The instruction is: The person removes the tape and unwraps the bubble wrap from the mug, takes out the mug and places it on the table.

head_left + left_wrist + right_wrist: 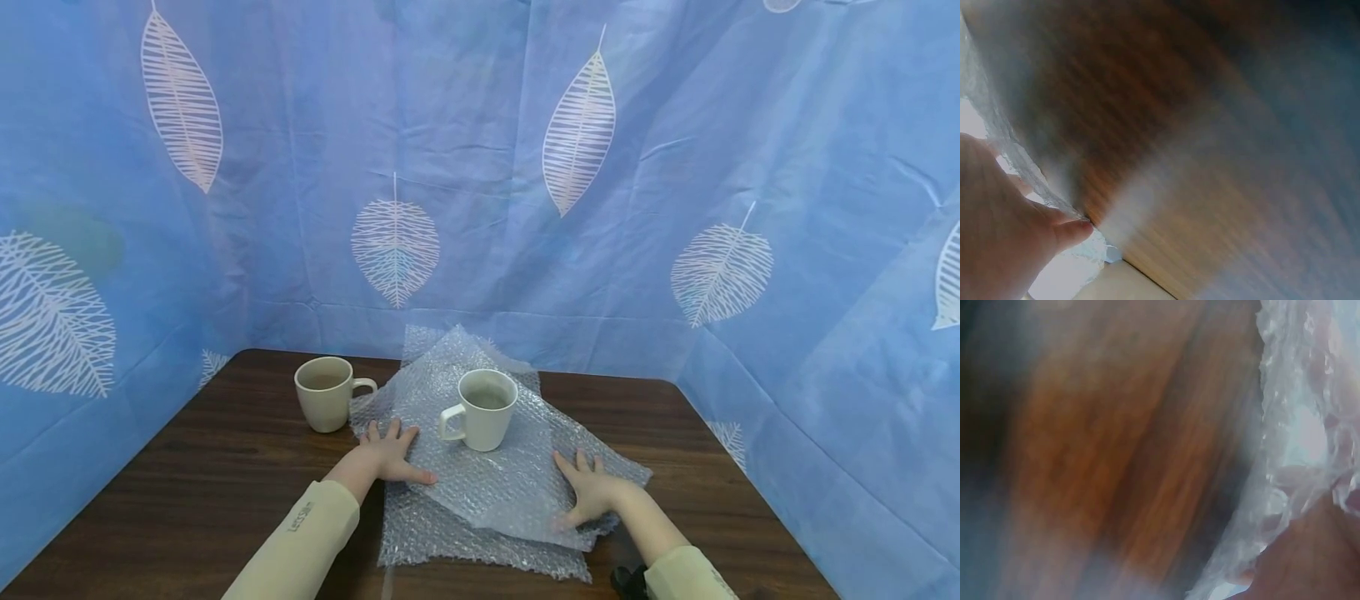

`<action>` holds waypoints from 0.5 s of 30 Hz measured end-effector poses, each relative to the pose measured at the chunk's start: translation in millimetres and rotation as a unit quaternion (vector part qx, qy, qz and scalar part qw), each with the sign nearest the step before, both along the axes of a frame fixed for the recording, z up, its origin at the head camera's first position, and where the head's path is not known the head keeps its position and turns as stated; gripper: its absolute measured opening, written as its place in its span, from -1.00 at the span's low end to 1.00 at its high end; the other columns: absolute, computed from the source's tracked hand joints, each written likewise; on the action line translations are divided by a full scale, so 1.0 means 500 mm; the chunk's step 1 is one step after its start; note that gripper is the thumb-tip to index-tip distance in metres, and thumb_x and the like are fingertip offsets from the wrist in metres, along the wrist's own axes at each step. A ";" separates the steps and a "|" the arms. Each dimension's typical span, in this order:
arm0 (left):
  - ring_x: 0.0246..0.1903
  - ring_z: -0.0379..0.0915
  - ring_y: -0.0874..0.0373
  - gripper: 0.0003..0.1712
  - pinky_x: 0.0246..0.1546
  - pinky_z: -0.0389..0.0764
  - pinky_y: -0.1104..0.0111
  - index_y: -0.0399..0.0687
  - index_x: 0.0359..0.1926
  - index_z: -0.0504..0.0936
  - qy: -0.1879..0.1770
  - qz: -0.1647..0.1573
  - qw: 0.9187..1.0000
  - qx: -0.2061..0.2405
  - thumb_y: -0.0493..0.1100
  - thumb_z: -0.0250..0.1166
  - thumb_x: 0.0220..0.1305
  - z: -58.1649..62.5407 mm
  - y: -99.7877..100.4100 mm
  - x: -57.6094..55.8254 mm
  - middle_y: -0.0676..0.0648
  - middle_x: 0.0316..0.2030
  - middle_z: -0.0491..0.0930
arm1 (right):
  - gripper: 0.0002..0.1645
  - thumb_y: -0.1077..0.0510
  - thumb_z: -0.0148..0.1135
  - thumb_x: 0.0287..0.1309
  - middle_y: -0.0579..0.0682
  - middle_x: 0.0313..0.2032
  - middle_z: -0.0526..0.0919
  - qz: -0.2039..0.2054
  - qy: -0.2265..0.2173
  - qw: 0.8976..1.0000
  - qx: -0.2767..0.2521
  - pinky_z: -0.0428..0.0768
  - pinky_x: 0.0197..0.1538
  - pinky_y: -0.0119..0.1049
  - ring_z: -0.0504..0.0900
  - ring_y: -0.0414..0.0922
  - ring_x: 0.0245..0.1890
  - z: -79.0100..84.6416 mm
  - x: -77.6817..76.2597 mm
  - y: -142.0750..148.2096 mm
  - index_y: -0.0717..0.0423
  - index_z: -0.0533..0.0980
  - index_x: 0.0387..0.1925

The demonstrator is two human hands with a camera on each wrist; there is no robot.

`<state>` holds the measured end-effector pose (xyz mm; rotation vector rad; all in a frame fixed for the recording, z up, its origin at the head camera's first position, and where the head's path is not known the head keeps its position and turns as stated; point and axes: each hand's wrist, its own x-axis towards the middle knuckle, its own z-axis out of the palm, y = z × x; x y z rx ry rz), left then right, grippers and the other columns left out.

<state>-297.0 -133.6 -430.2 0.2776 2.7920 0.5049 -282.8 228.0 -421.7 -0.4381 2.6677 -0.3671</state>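
A white mug (pixel 487 412) stands upright on the upper sheet of bubble wrap (pixel 491 487), its handle pointing left. My left hand (pixel 390 454) rests on the left side of that sheet with fingers spread. On the right, my right hand (pixel 588 487) lies spread at the sheet's edge, its thumb blurred by the clear wrap. The right wrist view shows bubble wrap (pixel 1272 506) overlapping that hand. Beneath, a second bubble wrap sheet (pixel 420 529) sticks out at front and back. A second light mug (pixel 324 404) stands left of the wrap, handle pointing right.
The dark wooden table (pixel 225 483) carries everything. Blue curtain (pixel 480 250) with white leaf prints hangs behind it and along both sides. A small black object (pixel 630 581) shows beside the right sleeve (pixel 686 575) at the front.
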 end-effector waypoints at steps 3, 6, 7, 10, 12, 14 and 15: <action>0.31 -0.44 -0.57 0.21 0.20 -0.19 -0.35 -0.11 0.47 0.10 -0.003 0.002 1.000 0.003 0.49 0.27 -0.02 -0.003 -0.001 -0.002 -0.41 0.43 -0.17 | 0.47 -0.29 0.51 -0.27 0.55 0.37 -0.25 -0.002 -0.005 1.000 0.004 0.07 0.08 0.53 -0.28 0.58 0.29 0.002 -0.001 -0.002 0.18 -0.12 0.49; 0.32 -0.45 -0.56 0.21 0.21 -0.18 -0.34 -0.10 0.47 0.09 -0.002 0.002 1.000 0.009 0.49 0.25 -0.01 -0.008 -0.003 -0.005 -0.40 0.43 -0.18 | 0.47 -0.28 0.52 -0.27 0.54 0.37 -0.26 -0.003 -0.009 1.000 0.007 0.06 0.09 0.52 -0.30 0.56 0.30 0.004 0.000 -0.004 0.18 -0.12 0.49; 0.32 -0.45 -0.56 0.21 0.21 -0.19 -0.34 -0.10 0.47 0.09 -0.002 0.002 1.000 0.012 0.49 0.25 -0.01 -0.009 -0.003 -0.006 -0.40 0.43 -0.18 | 0.47 -0.27 0.52 -0.27 0.54 0.37 -0.26 -0.002 -0.010 1.000 0.009 0.06 0.08 0.53 -0.30 0.56 0.30 0.004 0.000 -0.005 0.18 -0.12 0.49; 0.32 -0.47 -0.55 0.20 0.21 -0.19 -0.35 -0.11 0.47 0.10 -0.003 0.001 1.000 0.028 0.49 0.26 -0.01 -0.011 -0.005 -0.006 -0.39 0.44 -0.19 | 0.46 -0.27 0.52 -0.27 0.53 0.37 -0.27 -0.002 -0.013 1.000 0.015 0.07 0.07 0.53 -0.30 0.56 0.30 0.005 0.001 -0.006 0.18 -0.12 0.49; 0.32 -0.47 -0.55 0.20 0.20 -0.19 -0.36 -0.11 0.47 0.11 -0.002 -0.001 0.999 0.039 0.49 0.25 -0.01 -0.011 -0.006 -0.005 -0.39 0.44 -0.19 | 0.46 -0.27 0.52 -0.27 0.52 0.38 -0.26 -0.005 -0.012 1.000 0.021 0.07 0.07 0.53 -0.30 0.55 0.31 0.005 0.002 -0.006 0.18 -0.11 0.49; 0.32 -0.47 -0.56 0.19 0.18 -0.19 -0.38 -0.12 0.47 0.12 -0.001 -0.001 0.999 0.048 0.49 0.24 0.00 -0.009 -0.007 -0.002 -0.40 0.43 -0.19 | 0.46 -0.28 0.52 -0.27 0.52 0.38 -0.26 -0.006 -0.012 1.000 0.024 0.07 0.08 0.53 -0.30 0.55 0.31 0.004 0.002 -0.006 0.17 -0.11 0.49; 0.31 -0.47 -0.56 0.18 0.18 -0.19 -0.39 -0.12 0.46 0.12 -0.001 -0.001 0.999 0.053 0.49 0.24 0.00 -0.007 -0.007 -0.001 -0.40 0.43 -0.19 | 0.46 -0.28 0.52 -0.27 0.51 0.38 -0.25 -0.007 -0.013 1.000 0.025 0.06 0.08 0.53 -0.30 0.54 0.31 0.004 0.003 -0.007 0.17 -0.11 0.49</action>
